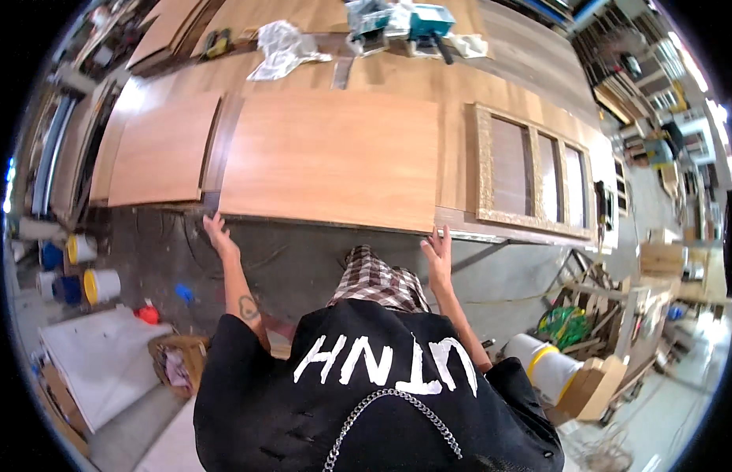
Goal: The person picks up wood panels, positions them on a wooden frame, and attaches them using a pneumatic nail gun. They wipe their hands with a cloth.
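Observation:
A large flat light-brown wood panel [330, 157] lies on the workbench in front of me, its near edge along the bench's front edge. At the panel's near left corner is my left hand [218, 234], fingers apart. My right hand [438, 252] is by the near right corner, fingers stretched out and fingertips close to the edge. Whether either hand touches the panel I cannot tell. A smaller wood panel [163, 153] lies to the left, beyond a narrow gap. To the right rests a wooden frame [484, 161] with three openings.
Crumpled white plastic [283, 49], a teal tray [431, 20] and a yellow-and-black tool [217, 44] sit at the bench's back. White buckets [101, 286] and a white sheet [102, 362] are on the floor left; a cardboard box [592, 387] and a green coil [564, 326] are right.

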`<state>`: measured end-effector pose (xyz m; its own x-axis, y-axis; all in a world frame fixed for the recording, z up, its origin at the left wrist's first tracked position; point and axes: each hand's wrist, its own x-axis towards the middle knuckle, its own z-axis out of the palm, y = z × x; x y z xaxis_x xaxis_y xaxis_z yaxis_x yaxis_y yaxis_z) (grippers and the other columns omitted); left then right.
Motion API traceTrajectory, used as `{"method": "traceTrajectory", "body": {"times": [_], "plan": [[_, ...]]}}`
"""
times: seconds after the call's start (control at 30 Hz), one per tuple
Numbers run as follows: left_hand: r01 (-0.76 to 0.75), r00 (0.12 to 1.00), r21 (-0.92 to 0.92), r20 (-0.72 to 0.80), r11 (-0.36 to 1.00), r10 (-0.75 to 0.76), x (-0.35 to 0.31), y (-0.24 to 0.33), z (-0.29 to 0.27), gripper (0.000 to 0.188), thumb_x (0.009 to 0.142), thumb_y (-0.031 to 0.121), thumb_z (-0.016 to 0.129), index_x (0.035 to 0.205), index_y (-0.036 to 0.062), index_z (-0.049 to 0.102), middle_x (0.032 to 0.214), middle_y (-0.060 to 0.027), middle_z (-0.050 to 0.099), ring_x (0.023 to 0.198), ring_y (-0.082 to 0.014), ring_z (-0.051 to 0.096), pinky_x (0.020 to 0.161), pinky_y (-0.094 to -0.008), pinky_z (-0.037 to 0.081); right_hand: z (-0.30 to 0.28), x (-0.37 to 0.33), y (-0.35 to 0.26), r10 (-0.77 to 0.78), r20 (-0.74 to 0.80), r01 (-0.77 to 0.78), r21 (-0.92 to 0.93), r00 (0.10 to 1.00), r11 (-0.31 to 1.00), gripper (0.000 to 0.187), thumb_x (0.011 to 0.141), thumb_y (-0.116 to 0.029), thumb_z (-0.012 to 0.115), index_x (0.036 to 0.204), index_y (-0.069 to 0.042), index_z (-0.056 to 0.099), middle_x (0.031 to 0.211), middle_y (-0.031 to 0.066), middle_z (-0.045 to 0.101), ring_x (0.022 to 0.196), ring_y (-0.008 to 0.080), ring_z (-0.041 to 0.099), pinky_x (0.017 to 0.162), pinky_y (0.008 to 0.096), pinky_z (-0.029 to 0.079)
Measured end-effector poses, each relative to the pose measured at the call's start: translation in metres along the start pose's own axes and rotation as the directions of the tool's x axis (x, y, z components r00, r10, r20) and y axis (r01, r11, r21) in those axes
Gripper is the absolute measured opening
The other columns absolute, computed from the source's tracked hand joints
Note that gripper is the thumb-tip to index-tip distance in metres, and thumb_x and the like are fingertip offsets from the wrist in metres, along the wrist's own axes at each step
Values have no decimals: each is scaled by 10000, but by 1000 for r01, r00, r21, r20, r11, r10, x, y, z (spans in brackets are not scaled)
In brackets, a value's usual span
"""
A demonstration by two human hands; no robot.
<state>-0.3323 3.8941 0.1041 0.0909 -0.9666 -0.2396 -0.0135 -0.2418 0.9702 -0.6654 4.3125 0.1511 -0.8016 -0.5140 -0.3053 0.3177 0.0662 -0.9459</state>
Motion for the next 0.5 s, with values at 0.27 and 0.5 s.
{"method": "traceTrajectory", "body": {"times": [0.27, 0.5], "plan": [[248, 952, -390, -70, 887, -297, -31, -1, -66, 760, 1016, 550, 291, 1555, 98, 1, 1417, -194, 451, 1396, -346, 307, 1152, -555, 152, -11, -56, 28, 128, -371, -23, 274, 920, 961, 587, 958, -234, 620, 1403, -6, 312, 1152, 159, 597, 1039, 194, 591, 881, 326, 490], [431, 896, -564, 179, 704, -406, -31, 21, -97, 768, 986, 595, 332, 1532, 76, 182, 1322, -166, 522, 1207, -339, 507, 1062, -528, 359, -14, -50, -25, 143, -358, -126, 72, 923, 989, 737, 849, -229, 745, 1428, -13, 343, 989, 141, 630, 751, 170, 621, 561, 295, 517]]}}
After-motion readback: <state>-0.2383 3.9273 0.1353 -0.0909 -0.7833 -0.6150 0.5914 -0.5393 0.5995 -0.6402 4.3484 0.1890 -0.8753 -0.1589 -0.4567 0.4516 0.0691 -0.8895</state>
